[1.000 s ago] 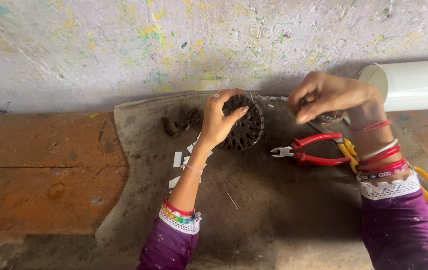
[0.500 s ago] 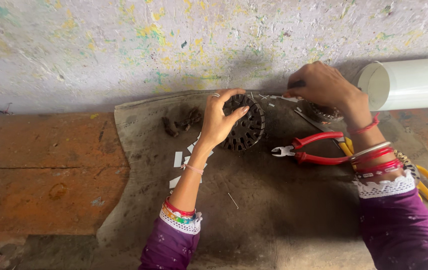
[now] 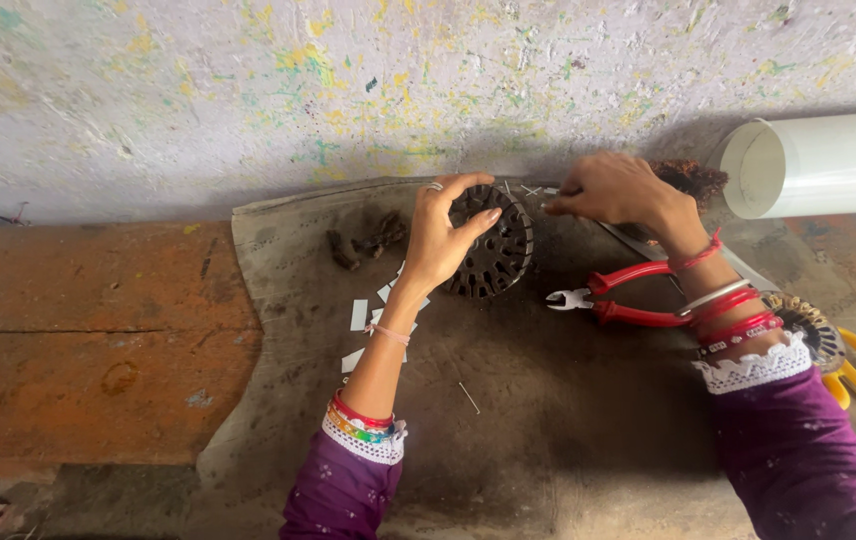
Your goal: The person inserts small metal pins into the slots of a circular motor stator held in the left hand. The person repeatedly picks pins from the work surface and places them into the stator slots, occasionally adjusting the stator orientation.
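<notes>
Near: worn grey mat (image 3: 508, 440), gritty, with white paper slips (image 3: 360, 314) and red-handled pliers (image 3: 620, 298). Mid: left hand (image 3: 440, 240), fingers curled around a dark slotted metal ring (image 3: 493, 245), standing on edge. Right hand (image 3: 613, 188) pinched shut on a thin strip at the ring's top. Far: smooth white pipe (image 3: 828, 165), paint-flecked wall (image 3: 348, 90).

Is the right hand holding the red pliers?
No, the red pliers lie on the mat beneath the wrist, while the right hand pinches something small beside the slotted disc.

No packages, labels, signs or screens.
</notes>
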